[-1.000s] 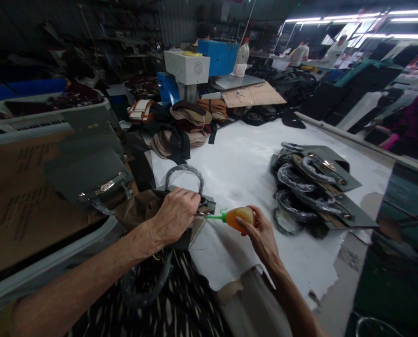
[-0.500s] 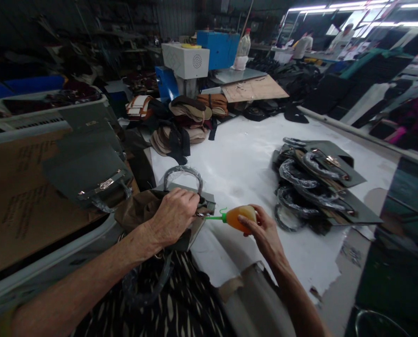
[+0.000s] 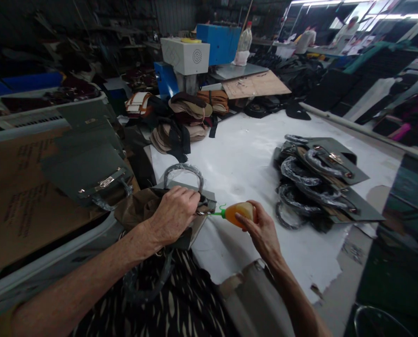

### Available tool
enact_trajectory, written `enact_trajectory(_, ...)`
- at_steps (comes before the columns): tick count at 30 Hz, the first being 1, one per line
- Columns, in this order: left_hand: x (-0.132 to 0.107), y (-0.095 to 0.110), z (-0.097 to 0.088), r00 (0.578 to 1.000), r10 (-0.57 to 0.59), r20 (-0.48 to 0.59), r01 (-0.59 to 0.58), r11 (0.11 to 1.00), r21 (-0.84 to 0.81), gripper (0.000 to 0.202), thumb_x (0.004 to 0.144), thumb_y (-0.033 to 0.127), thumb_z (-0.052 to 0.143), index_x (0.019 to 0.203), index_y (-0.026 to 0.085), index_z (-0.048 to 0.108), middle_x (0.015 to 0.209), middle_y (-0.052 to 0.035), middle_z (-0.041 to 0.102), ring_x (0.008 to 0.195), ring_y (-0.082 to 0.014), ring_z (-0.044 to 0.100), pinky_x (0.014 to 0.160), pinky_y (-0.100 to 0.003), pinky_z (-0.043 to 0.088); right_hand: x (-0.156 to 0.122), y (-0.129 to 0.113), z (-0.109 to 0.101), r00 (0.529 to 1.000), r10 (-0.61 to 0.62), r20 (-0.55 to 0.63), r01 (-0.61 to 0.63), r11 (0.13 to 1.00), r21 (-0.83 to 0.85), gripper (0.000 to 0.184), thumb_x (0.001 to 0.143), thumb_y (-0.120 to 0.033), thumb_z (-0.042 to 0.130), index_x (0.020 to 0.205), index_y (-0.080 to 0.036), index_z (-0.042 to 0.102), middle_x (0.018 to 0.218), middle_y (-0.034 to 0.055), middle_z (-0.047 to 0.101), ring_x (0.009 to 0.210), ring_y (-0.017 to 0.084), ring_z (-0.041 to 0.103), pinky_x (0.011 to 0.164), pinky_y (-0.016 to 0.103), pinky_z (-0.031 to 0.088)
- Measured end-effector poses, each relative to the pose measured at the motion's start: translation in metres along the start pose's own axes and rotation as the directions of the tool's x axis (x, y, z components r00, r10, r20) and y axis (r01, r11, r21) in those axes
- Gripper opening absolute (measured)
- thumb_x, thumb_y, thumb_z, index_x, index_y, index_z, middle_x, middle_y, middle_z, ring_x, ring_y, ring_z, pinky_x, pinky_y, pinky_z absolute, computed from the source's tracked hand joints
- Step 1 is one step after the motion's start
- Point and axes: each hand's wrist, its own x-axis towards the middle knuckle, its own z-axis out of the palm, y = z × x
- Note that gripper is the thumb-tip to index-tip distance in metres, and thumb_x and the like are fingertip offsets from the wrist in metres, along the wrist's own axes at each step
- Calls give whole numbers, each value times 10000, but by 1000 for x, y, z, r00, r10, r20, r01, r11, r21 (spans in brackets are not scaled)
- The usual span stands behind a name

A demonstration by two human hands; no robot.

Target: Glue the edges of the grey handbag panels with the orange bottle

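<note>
A person's left hand point(image 3: 175, 213) is gripping a grey bag with a brown cloth lining point(image 3: 137, 209) and a plastic-wrapped, arched handle point(image 3: 183, 169), its fingers curling tightly over the top edge, seemingly to steady it. The bag is resting at the near edge of a white-covered table point(image 3: 244, 173). The right hand's point(image 3: 263, 229) fingers are wrapping around a rounded, translucent bottle of orange liquid point(image 3: 237, 215), holding it sideways, apparently so that its thin green nozzle point(image 3: 218, 214) is pointing at the bag's edge; whether the tip is touching, I cannot tell. Similar grey bag pieces with wrapped handles point(image 3: 362, 203) are lying piled to the right, perhaps to keep the working spot free. Compared with half a second ago, both hands are keeping their grips, while less green nozzle is showing.
</note>
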Motion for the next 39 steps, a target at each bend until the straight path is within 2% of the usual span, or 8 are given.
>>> enact_trajectory(5, -1, -1, 1, 1000, -4, 1, 4, 1000, -10, 256, 732, 124, 760, 927, 106, 596, 963, -104, 645, 934, -303, 584, 841, -438, 498, -5, -2, -1, 999, 3, -43, -2, 999, 37, 638, 718, -577, 701, 1183, -188, 501, 873, 39, 581, 725, 205, 573, 570, 314, 538)
enact_trajectory(11, -3, -2, 2, 1000, 4, 10, -4, 1000, -15, 230, 749, 112, 731, 935, 103, 597, 974, -110, 644, 946, -306, 584, 852, -442, 496, -10, -6, -6, 998, 21, 51, -26, 994, 108, 587, 714, -559, 718, 1127, -187, 527, 896, 49, 604, 759, 209, 582, 541, 284, 527)
enact_trajectory(18, -3, -3, 4, 1000, 19, 1, -19, 1000, -17, 226, 754, 109, 718, 942, 104, 592, 991, -120, 642, 970, -313, 584, 865, -447, 493, -7, -4, -8, 995, 41, 95, -54, 989, 136, 584, 708, -517, 738, 1132, -170, 534, 904, 58, 606, 753, 205, 568, 511, 276, 508)
enact_trajectory(25, -6, -3, 4, 1000, 22, -8, -22, 1000, -13, 216, 763, 112, 710, 942, 104, 589, 992, -126, 644, 980, -313, 586, 876, -443, 488, -12, -21, -9, 980, 30, 198, -66, 981, 181, 460, 742, -460, 707, 1058, -162, 557, 832, 36, 608, 695, 174, 544, 486, 250, 472)
enact_trajectory(33, -5, -2, 2, 1000, 12, 25, -12, 1000, -3, 224, 753, 121, 726, 928, 113, 586, 996, -116, 650, 973, -300, 589, 882, -424, 482, -18, -29, -13, 974, 62, 218, -107, 974, 198, 491, 714, -447, 723, 1074, -158, 557, 850, 53, 626, 672, 177, 545, 476, 256, 461)
enact_trajectory(39, -7, -3, 3, 1000, 21, 19, -21, 1000, -5, 224, 758, 132, 726, 930, 117, 583, 1016, -121, 650, 996, -302, 591, 892, -424, 482, -25, -34, -12, 964, 65, 258, -120, 972, 203, 437, 737, -443, 699, 1039, -155, 572, 827, 47, 624, 676, 167, 544, 482, 240, 462)
